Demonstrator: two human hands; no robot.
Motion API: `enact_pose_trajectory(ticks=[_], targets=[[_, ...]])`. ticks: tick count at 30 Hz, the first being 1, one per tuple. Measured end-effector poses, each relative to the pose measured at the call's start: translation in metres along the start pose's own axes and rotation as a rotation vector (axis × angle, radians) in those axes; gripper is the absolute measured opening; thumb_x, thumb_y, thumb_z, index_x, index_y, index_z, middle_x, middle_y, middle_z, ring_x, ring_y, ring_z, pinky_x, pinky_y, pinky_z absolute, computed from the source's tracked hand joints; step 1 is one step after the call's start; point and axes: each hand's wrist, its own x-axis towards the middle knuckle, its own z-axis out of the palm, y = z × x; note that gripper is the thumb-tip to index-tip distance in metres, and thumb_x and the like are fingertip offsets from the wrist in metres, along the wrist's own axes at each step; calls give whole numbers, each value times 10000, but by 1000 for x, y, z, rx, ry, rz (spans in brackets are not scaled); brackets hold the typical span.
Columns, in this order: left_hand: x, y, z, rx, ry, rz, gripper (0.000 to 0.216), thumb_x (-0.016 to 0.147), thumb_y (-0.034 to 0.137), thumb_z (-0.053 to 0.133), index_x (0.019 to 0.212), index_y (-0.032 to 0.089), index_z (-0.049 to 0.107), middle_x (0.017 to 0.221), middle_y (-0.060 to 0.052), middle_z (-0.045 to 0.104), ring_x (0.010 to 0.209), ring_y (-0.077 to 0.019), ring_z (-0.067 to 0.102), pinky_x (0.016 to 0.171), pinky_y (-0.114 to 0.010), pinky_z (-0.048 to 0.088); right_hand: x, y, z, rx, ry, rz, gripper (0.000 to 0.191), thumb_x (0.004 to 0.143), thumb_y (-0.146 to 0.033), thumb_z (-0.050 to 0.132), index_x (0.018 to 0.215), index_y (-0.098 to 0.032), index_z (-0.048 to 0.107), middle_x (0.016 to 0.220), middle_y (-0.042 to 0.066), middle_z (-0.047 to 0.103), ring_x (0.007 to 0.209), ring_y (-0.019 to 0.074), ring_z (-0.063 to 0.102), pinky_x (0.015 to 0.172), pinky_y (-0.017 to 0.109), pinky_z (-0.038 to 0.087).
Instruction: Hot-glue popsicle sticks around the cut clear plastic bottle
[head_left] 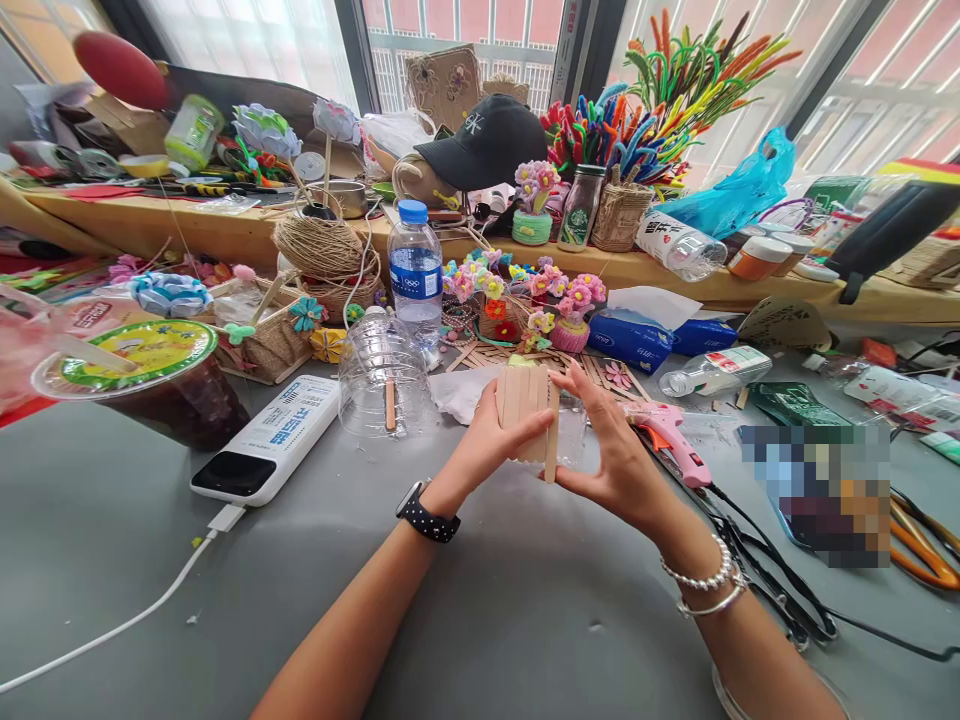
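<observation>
My left hand (480,450) grips a small block faced with pale craft sticks (521,392) set upright side by side, its thumb lying across the front. At the block's right edge a single craft stick (552,445) stands a little lower than the others. My right hand (619,465) spans this stick, thumb by its lower end and fingers by its top. Clear plastic (572,430) shows behind the sticks; its full shape is hidden. Just right of my right hand lies a pink hot glue gun (679,445).
A cut clear plastic bottle (360,385) with a stick inside stands left of my hands, near a water bottle (416,270). A white power bank (270,440) and a drink cup (165,385) are further left. Black cables (780,570) and orange-handled scissors (926,560) lie right.
</observation>
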Motion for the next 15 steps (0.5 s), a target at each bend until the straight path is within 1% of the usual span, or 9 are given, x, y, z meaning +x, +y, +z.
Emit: enact_pose_trajectory(ticks=[5,11,15], targets=[[0,-2,1,13,15,31,693,630,448,616,1190,182,307,1212,-103,412,1093,-236,410,893,-356,361,-1,0,-6,-72,-48,-18,902,660,-318,589,1334,-221,-3,1322,71,314,1246,216,206,1010,433,215],[-3,7,0,11,6,-10,714,621,438,626,1192,164,297,1232,-120,392,1119,-246,385,911,-370,347,-2,-1,-11,-116,-92,-36,1053,570,-502,621,1333,-181,-31,1361,103,226,1259,235,160,1017,431,204],[-3,7,1,12,-2,-23,716,630,452,612,1200,177,278,1222,-113,405,1099,-233,408,891,-364,367,-1,-5,-12,-140,-90,-36,1005,604,-463,611,1334,-173,-15,1345,98,264,1255,232,167,1015,431,207]])
